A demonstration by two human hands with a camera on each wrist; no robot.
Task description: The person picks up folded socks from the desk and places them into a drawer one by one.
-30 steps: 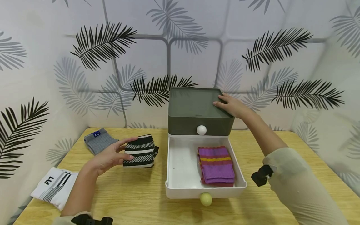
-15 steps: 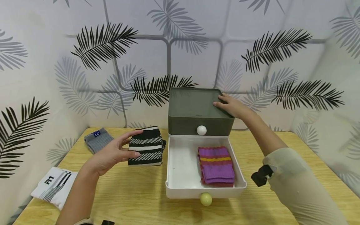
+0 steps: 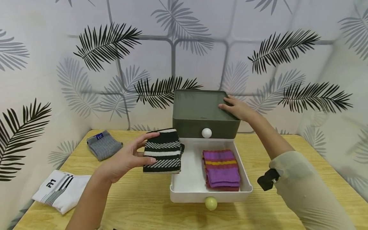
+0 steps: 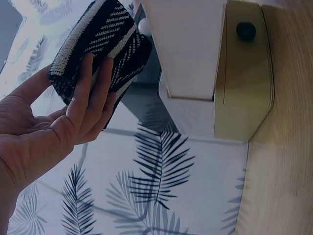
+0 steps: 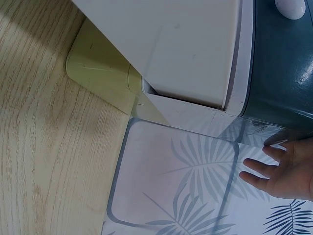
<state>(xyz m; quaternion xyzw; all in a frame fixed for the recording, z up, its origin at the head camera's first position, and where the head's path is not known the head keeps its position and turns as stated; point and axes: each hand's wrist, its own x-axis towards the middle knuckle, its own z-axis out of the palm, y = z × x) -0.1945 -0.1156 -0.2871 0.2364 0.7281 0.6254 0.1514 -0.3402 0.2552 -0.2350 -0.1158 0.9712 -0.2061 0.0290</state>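
I watch left hand (image 3: 127, 157) pinch black-and-white socks (image 3: 166, 151) near white drawer (image 3: 189, 174) | right hand (image 3: 238, 109), holding nothing, touches gray-green box (image 3: 189, 128) | purple socks (image 3: 222, 176) inside; gray socks (image 3: 105, 146), white socks (image 3: 70, 191) apparently left

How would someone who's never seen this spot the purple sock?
On the wooden table stands a green-topped box. Its white drawer is open; inside, toward the right, lies the folded purple sock. Unlike the grey sock, white sock and black-and-white sock, it has a yellow stripe.
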